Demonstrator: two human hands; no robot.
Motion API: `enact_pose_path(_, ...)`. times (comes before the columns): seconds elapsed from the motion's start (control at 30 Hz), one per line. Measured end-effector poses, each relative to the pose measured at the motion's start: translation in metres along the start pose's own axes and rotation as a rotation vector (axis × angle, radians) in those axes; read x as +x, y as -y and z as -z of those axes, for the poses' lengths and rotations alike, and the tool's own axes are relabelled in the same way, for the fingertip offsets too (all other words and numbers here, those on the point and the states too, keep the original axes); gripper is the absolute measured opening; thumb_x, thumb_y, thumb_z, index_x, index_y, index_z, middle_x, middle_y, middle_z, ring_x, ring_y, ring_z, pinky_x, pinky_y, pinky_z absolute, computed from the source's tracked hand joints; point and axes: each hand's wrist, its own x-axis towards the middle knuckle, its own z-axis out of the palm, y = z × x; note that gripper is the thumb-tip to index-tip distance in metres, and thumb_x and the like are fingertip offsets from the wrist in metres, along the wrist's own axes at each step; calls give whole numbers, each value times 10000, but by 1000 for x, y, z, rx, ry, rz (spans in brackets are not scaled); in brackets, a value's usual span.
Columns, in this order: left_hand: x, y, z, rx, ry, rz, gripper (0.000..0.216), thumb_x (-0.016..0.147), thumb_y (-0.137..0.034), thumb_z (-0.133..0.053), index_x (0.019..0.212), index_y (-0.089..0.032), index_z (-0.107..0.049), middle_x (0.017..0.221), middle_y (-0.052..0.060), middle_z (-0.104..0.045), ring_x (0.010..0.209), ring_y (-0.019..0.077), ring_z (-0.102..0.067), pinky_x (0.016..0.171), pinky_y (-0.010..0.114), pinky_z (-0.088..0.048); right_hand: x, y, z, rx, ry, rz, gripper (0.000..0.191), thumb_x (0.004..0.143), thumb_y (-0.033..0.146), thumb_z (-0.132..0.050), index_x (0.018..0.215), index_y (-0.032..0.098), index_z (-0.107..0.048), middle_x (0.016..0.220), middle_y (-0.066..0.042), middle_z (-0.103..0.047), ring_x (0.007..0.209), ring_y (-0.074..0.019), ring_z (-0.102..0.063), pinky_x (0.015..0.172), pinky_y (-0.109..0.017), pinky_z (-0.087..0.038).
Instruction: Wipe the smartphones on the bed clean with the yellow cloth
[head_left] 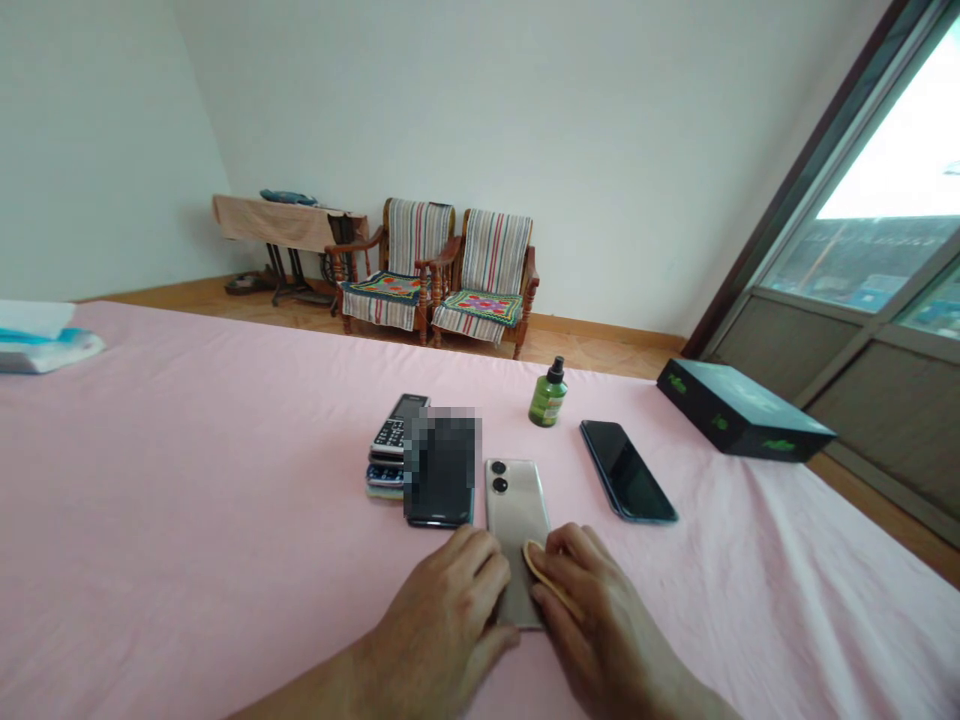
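Note:
A beige smartphone lies face down on the pink tablecloth, its camera end pointing away from me. My left hand rests on the phone's left edge, fingers curled against it. My right hand presses a small tan cloth pad against the phone's back, with the fingers bent over the pad.
To the left lie a dark phone and a stack of keypad phones. A black phone, a green bottle and a black box sit to the right. White packets lie far left. Two striped chairs stand behind.

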Motion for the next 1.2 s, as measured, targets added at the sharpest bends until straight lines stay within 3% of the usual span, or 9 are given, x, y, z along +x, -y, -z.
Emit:
enact_pose_path(0.17, -3, 1, -4, 127, 21, -91, 95, 866, -124, -650, 895, -177, -576, 963, 28, -616, 899, 211, -558, 799, 320, -481, -17, 2, -11, -6, -26, 63, 217, 937, 147, -446, 936, 264, -629, 878, -78, -607, 797, -228, -592, 618, -349, -538)
enact_pose_path(0.23, -5, 2, -8, 175, 31, -115, 107, 866, -77, -601, 902, -175, -579, 935, 33, -623, 856, 208, -568, 781, 323, -480, -16, -1, -13, 1, -38, 84, 162, 949, 238, -500, 1026, 273, -638, 1018, -72, -633, 884, -211, -614, 696, -344, -556)
enact_pose_path(0.37, -8, 2, -13, 272, 33, -172, 113, 857, -64, -565, 884, -173, -582, 909, 45, -633, 823, 209, -579, 780, 325, -476, 2, -4, -10, 1, -31, 101, 283, 941, 350, -547, 1194, 226, -576, 1260, -83, -570, 1034, -201, -599, 866, -400, -527)
enact_pose_path(0.47, -9, 1, -13, 294, 24, -181, 97, 854, -87, -583, 816, -175, -570, 872, 41, -631, 786, 204, -576, 738, 310, -472, 26, -6, -9, -1, -23, 104, 182, 958, 264, -513, 1088, 236, -638, 1142, -74, -611, 956, -185, -607, 802, -347, -532)
enact_pose_path(0.57, -9, 2, -14, 286, 23, -183, 106, 850, -90, -584, 797, -179, -563, 856, 34, -628, 763, 199, -570, 718, 305, -467, 51, -9, -11, -13, -33, 99, 270, 959, 130, -440, 933, 228, -691, 945, -66, -602, 858, -181, -576, 701, -301, -500)
enact_pose_path(0.73, -9, 6, -15, 273, 6, -180, 121, 855, -76, -561, 802, -185, -558, 851, 24, -621, 756, 195, -566, 710, 306, -462, 70, -12, -17, -39, -95, 125, 286, 917, 59, -461, 947, 201, -707, 873, -64, -548, 851, -194, -515, 723, -308, -454)
enact_pose_path(0.9, -9, 9, -13, 136, -23, -153, 116, 868, -86, -565, 824, -191, -546, 867, 8, -612, 785, 181, -573, 735, 294, -457, 52, 2, -15, 48, -22, 105, 278, 924, 70, -466, 931, 210, -706, 892, -64, -558, 863, -196, -507, 732, -314, -446)
enact_pose_path(1.07, -5, 7, -2, -33, -54, 9, 197, 793, -91, -687, 834, -192, -523, 915, -13, -587, 863, 181, -563, 767, 284, -450, 29, 13, -15, 155, 24, 62, 248, 903, 48, -489, 822, 202, -666, 911, -54, -570, 897, -198, -516, 765, -324, -448)
enact_pose_path(1.2, 1, 11, 7, -78, -42, 116, 324, 723, -177, -779, 914, -182, -517, 983, 14, -562, 926, 219, -549, 794, 329, -459, 19, 12, -16, 235, 22, 62, 292, 903, 38, -457, 940, 224, -679, 983, -64, -569, 961, -201, -528, 837, -346, -456)
